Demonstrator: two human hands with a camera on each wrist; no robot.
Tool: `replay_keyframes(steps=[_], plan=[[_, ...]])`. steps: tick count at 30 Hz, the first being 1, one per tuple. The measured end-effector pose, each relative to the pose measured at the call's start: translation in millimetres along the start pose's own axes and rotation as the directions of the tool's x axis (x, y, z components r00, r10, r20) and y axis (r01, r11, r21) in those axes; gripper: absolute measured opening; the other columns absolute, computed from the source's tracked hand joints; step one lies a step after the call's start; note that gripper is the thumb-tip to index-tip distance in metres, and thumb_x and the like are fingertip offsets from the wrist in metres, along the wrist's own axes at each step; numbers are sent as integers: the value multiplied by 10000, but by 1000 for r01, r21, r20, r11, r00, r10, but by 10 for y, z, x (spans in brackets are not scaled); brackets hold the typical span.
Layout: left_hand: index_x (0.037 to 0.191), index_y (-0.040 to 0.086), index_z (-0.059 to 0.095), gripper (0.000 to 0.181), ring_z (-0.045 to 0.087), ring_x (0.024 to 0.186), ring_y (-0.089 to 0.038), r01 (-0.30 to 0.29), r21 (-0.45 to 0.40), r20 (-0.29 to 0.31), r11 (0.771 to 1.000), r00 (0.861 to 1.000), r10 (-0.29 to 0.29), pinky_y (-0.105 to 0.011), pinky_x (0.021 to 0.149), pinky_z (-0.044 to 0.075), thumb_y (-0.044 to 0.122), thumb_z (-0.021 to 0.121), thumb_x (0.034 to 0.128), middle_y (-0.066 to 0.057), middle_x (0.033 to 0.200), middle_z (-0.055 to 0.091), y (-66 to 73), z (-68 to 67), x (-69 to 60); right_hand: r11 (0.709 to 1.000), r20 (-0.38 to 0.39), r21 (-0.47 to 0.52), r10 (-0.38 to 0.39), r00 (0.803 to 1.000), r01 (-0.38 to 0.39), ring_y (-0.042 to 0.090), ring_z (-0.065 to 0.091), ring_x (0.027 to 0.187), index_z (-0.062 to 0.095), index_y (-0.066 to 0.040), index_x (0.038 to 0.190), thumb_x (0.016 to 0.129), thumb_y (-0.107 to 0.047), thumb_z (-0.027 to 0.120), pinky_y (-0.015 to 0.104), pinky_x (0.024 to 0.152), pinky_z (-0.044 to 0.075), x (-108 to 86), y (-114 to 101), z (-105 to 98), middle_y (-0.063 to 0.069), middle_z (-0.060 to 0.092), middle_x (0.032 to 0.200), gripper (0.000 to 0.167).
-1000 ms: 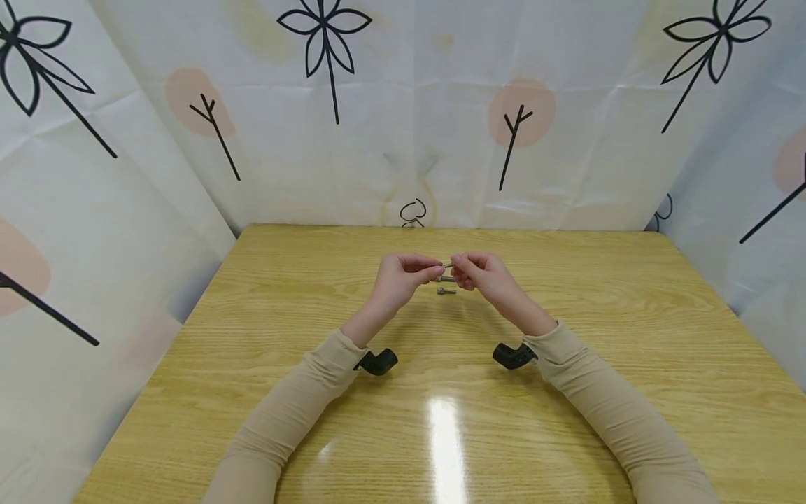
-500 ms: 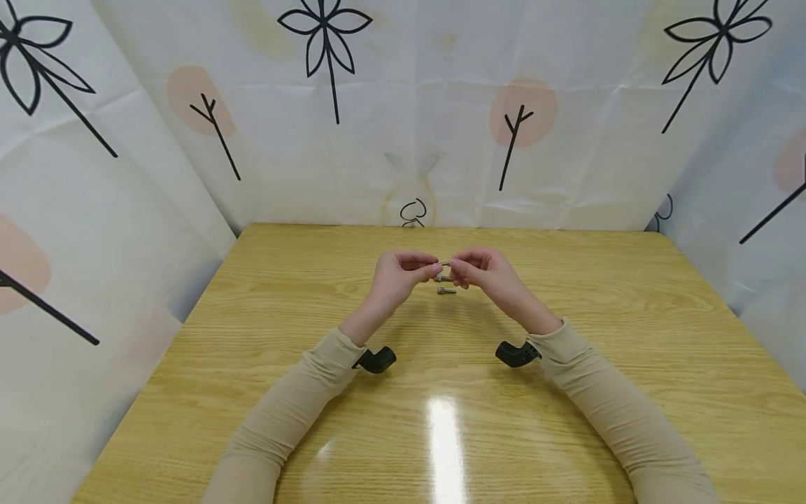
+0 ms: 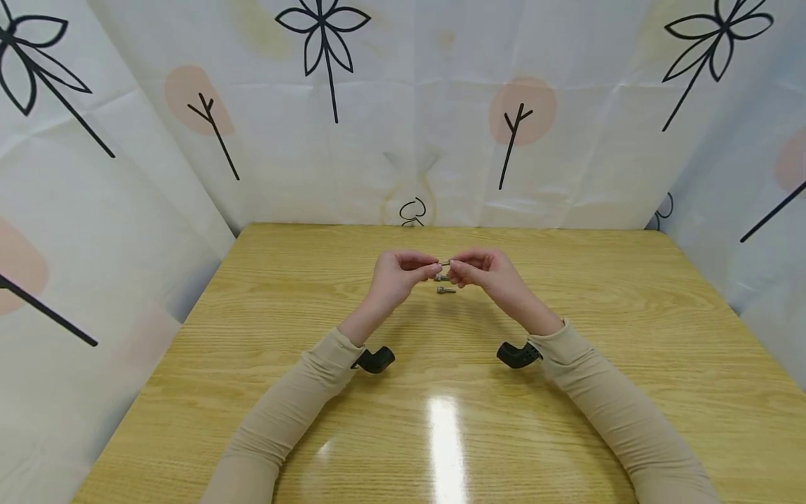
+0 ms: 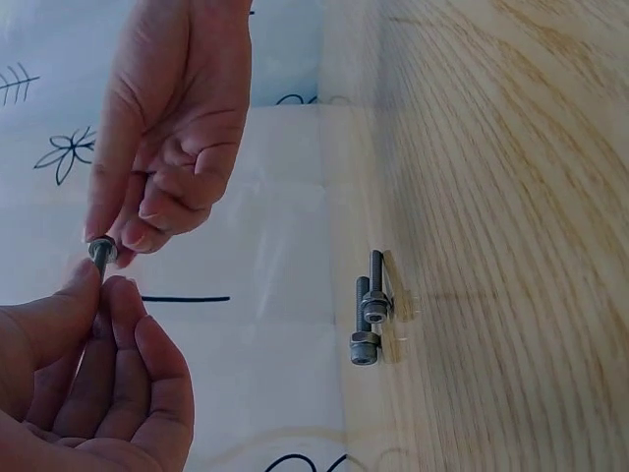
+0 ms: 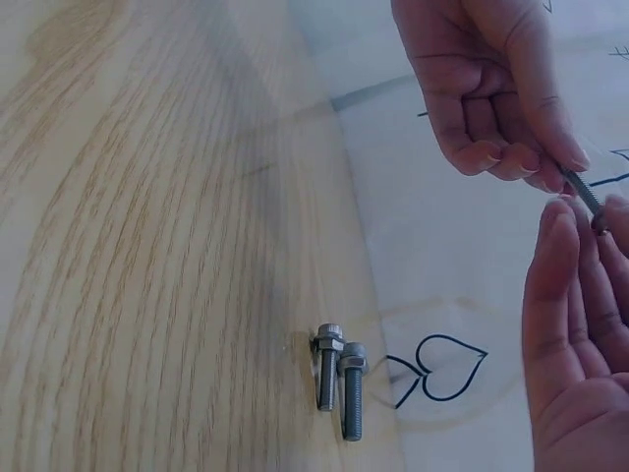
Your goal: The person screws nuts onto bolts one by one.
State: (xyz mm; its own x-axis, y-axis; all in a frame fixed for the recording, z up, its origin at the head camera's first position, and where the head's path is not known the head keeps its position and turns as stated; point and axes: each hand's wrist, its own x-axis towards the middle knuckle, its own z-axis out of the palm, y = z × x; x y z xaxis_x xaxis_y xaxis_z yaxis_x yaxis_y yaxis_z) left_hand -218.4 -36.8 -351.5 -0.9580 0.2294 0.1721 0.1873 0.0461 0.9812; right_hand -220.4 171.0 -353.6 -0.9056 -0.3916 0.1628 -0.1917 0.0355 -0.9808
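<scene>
My left hand pinches the shank of a small metal bolt between thumb and fingertips. From the other side, the fingertips of my right hand pinch the bolt's wider end; whether that is its head or a nut I cannot tell. The threads show between both hands, above the table. Two more bolts lie side by side on the wood just below the hands: one farther and one nearer. Each carries a nut close to its head, as the right wrist view shows.
A wood-grain table spreads under both arms. White cloth printed with flowers and trees hangs behind it and at both sides. Black curved mounts sit at the left wrist and the right wrist.
Compared with a second ago, the right hand has shifted slightly up, and the left a little to the left. More of the bolt shows between the fingertips. The bolts on the table lie still.
</scene>
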Motion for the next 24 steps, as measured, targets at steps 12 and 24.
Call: replay_keyframes(steps=[12, 24], plan=[[964, 8, 752, 190, 685, 790, -200, -34, 69, -16, 997, 999, 35, -369, 743, 591, 155, 755, 845, -79, 851, 723, 74, -57, 32, 999, 48, -49, -13, 999, 16, 307, 647, 928, 564, 25, 1226, 952, -138, 623, 429, 842, 562, 30, -153, -45, 168, 668, 1028, 324], [1002, -25, 732, 235, 688, 817, -244, -8, 45, 34, 999, 999, 7, -457, 813, 572, 156, 748, 854, -93, 853, 723, 62, -64, 85, 980, 28, -188, 63, 998, -57, 207, 562, 696, 625, 39, 1030, 1004, -257, 535, 321, 588, 509, 80, -120, -5, 195, 635, 865, 311]])
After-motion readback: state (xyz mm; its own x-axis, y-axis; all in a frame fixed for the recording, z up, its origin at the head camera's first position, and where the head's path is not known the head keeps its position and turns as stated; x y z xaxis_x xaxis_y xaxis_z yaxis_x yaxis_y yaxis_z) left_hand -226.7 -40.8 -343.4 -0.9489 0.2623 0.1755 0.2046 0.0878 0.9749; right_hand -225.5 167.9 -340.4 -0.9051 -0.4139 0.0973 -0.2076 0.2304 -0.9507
